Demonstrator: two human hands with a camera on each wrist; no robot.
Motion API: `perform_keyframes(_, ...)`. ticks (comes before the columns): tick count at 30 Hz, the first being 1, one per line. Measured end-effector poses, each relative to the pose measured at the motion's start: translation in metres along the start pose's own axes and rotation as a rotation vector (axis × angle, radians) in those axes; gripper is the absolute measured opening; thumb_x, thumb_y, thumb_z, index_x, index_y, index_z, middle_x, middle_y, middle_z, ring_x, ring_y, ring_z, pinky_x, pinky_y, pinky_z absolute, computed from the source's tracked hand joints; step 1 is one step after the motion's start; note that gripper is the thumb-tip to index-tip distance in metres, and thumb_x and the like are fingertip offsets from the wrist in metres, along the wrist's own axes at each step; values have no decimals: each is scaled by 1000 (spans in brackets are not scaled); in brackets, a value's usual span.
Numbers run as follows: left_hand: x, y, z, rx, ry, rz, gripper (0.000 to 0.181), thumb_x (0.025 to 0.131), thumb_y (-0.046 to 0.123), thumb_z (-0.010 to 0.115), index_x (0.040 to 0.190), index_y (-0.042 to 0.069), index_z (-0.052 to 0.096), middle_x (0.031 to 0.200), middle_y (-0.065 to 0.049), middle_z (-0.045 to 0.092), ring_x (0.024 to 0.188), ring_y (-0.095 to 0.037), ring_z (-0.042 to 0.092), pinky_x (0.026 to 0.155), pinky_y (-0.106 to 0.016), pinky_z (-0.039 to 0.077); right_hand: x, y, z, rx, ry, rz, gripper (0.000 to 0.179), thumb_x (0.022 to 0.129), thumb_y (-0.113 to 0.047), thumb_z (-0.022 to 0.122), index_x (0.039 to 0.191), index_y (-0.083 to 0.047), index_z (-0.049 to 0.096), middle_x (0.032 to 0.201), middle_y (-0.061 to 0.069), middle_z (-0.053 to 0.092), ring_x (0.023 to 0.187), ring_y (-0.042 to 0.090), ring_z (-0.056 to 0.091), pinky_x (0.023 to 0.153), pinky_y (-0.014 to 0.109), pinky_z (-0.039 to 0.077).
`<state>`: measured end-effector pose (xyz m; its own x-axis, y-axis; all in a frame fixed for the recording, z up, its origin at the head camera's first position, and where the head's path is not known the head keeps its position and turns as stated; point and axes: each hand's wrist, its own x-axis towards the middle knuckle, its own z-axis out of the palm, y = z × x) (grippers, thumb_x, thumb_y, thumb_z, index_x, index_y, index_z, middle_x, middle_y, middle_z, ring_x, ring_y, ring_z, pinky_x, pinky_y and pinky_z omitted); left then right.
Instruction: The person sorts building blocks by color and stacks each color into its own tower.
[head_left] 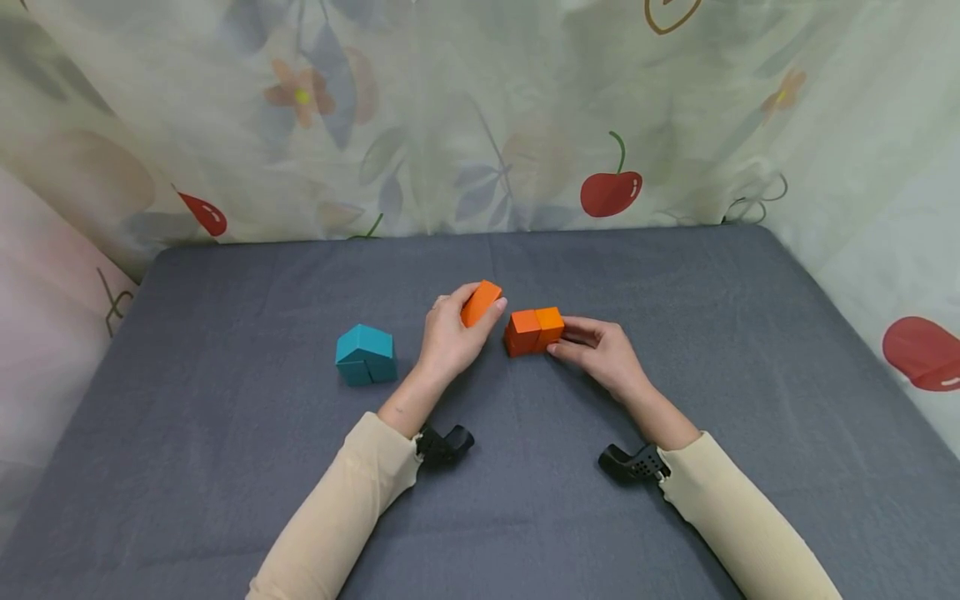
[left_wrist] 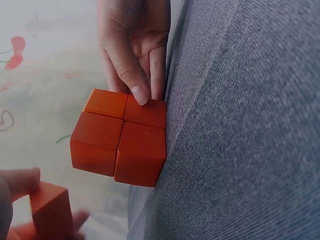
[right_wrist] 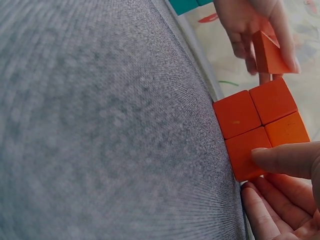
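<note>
An orange triangular block [head_left: 480, 303] is pinched between the thumb and fingers of my left hand [head_left: 452, 335], raised just left of a stack of orange cubes [head_left: 524, 331]. The stack is two cubes high and two wide, and stands on the cloth. My right hand [head_left: 606, 357] holds its right side. In the right wrist view, that thumb [right_wrist: 285, 159] lies across a lower cube, with the fingers beyond it. The left wrist view shows the cubes [left_wrist: 120, 137] pressed together, and part of the triangular block [left_wrist: 52, 207] at the lower left corner.
To the left, a teal block house [head_left: 365, 356] with a peaked top stands on the grey cloth-covered table [head_left: 225, 467]. A patterned curtain [head_left: 450, 125] hangs behind the table's far edge. Black wrist-worn devices [head_left: 633, 462] project from both cuffs.
</note>
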<state>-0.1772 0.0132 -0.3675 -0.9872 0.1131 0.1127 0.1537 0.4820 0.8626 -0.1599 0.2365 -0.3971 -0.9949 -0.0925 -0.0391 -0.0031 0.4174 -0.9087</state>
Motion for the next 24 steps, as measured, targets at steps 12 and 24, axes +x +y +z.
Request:
perform_keyframes(12, -1, -1, 1, -69, 67, 81, 49, 88, 29, 71, 129, 5, 61, 115, -15, 56, 99, -29, 53, 85, -40, 50, 0, -1, 0, -10, 2, -1, 47, 86, -11, 72, 130, -1, 59, 124, 19, 63, 113, 29, 62, 86, 18, 53)
perform_keyframes(24, -1, 0, 1, -39, 158, 101, 42, 85, 25, 75, 118, 3, 66, 108, -15, 64, 96, -29, 56, 84, -38, 50, 0, 0, -1, -19, -3, 5, 46, 86, -10, 72, 130, -1, 59, 125, 19, 63, 114, 29, 62, 89, 24, 53)
